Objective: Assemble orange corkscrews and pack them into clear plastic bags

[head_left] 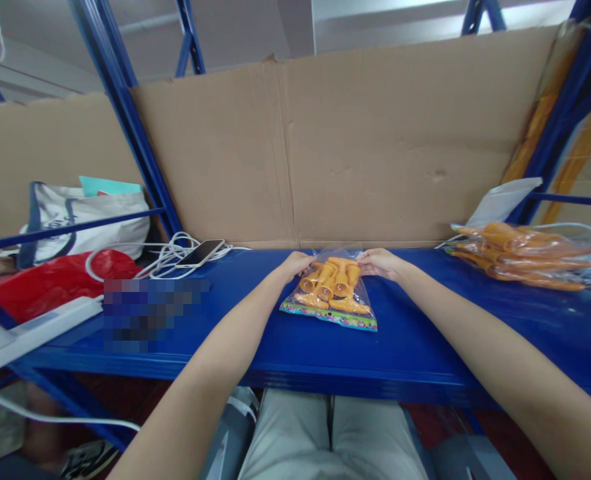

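Observation:
A small clear plastic bag (331,293) with several orange plastic pieces inside and a patterned strip along its near edge lies flat on the blue shelf (425,333). My left hand (295,265) pinches the bag's far left corner. My right hand (379,263) pinches its far right corner. Both hands have their fingers closed on the bag's top edge.
A pile of more bagged orange pieces (525,257) lies at the right. A phone (200,253) with white cables, a red bag (50,283) and a white tote (85,220) sit at the left. A cardboard sheet (350,147) backs the shelf. Blue rack posts (140,147) stand on both sides.

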A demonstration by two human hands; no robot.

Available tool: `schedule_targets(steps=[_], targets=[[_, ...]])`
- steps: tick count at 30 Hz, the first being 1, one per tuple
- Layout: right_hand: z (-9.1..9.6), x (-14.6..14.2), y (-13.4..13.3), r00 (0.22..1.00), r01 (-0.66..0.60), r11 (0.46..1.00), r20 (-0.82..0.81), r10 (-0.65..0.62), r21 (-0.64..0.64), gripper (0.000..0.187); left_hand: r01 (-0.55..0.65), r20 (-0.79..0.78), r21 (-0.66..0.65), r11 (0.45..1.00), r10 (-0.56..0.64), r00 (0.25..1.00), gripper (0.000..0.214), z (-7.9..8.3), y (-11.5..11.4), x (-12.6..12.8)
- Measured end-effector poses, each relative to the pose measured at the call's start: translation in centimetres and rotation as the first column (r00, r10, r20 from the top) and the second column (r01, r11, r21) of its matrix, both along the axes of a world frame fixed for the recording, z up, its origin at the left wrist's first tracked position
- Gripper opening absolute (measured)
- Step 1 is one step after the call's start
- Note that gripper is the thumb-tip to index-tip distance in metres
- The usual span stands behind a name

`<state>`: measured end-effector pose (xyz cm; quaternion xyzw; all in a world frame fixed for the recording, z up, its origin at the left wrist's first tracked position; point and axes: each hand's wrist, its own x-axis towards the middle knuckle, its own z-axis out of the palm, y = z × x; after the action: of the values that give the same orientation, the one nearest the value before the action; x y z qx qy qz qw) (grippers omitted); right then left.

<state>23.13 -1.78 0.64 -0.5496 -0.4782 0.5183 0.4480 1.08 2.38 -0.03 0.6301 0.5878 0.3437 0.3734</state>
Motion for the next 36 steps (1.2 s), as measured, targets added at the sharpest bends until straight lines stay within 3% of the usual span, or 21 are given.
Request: schedule_targets(steps=[7,14,21,29,36], targets=[[-0.1,0.5,0.1,0.997,-0.067,0.998,-0.035,0.067,0.008,0.023,-0.04,0.113,0.035,0.999,0.036,0.993,0.016,-0.5,0.6,-0.3],[-0.3,0.2,0.4,0.997,-0.072,0.997,-0.013,0.072,0.022,0.018,0.051,0.185,-0.016,0.999,-0.047,0.982,0.014,-0.2,0.5,-1.3],[0.4,1.1,0.3,0.998,-0.031,0.995,0.055,0.036,-0.09,0.02,0.017,0.248,-0.064,0.998,-0.001,0.969,0.021,0.1,0.3,-1.4],[-0.1,1.0,0.2,0.996,-0.094,0.996,0.008,0.094,0.002,0.015,0.16,0.303,-0.043,0.986,-0.139,0.943,0.006,0.1,0.1,-2.0],[-0.4,1.4,0.5,0.994,-0.107,0.994,0.013,0.107,0.015,0.013,0.197,0.355,-0.051,0.979,-0.166,0.92,0.011,-0.3,0.8,-2.7]])
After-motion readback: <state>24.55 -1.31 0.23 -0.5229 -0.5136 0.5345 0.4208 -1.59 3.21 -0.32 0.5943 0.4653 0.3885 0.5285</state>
